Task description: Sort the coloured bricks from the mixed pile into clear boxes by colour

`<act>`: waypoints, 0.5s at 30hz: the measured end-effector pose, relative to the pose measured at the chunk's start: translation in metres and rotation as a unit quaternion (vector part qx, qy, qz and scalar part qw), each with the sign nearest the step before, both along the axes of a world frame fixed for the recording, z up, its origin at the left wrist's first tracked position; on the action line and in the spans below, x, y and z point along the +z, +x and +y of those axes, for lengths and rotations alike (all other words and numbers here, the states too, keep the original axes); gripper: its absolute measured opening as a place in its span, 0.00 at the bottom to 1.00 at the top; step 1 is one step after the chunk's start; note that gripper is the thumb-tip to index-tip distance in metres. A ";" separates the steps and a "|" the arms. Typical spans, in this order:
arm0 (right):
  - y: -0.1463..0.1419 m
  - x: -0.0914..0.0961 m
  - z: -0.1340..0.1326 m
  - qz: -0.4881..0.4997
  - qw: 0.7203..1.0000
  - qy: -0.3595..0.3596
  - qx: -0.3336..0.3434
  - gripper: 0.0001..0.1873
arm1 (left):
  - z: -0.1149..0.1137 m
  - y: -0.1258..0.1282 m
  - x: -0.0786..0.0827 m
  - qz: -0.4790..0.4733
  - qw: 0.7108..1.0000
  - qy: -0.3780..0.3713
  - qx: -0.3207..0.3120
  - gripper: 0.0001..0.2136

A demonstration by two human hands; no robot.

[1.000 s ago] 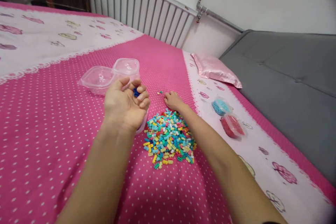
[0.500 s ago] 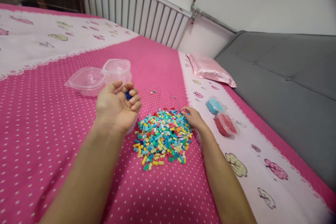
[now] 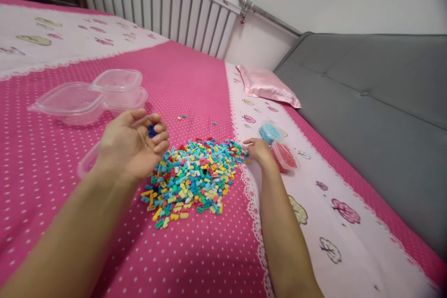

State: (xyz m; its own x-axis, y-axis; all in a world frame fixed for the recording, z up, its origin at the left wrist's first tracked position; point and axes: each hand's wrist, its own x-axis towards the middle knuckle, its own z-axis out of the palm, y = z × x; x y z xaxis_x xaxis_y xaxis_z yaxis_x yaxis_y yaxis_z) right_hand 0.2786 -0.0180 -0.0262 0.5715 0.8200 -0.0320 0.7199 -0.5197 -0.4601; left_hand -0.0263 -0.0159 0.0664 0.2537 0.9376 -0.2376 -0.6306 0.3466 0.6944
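Observation:
My left hand (image 3: 127, 146) is turned palm up over the left side of the pile, its fingers curled around a few dark blue toy bricks (image 3: 152, 131). A wide heap of small building bricks (image 3: 195, 174) in turquoise, yellow, pink, red and green lies on the pink dotted bedspread (image 3: 195, 256). At the heap's right edge is my right hand (image 3: 259, 151), palm down with fingers stretched toward the bricks. Its fingers look apart, and I see nothing held in them. Part of a clear container (image 3: 87, 160) shows behind my left wrist.
Clear plastic containers (image 3: 66, 98) stand at the left beyond my left hand. On the right lie a tub of light blue bricks (image 3: 269, 133) and a tub of red bricks (image 3: 284, 157). A few loose bricks (image 3: 181, 117), a pink pillow (image 3: 268, 86) and a grey headboard (image 3: 366, 88) are farther off.
The view has swung right, so the scene sits farther left. My right hand has shifted off the heap's top right to its right edge. My left hand still holds the dark blue bricks.

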 end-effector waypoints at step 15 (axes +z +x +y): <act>-0.020 0.029 -0.008 0.171 0.983 0.028 0.061 0.10 | -0.009 0.008 0.002 -0.022 0.999 -0.029 -0.023 0.07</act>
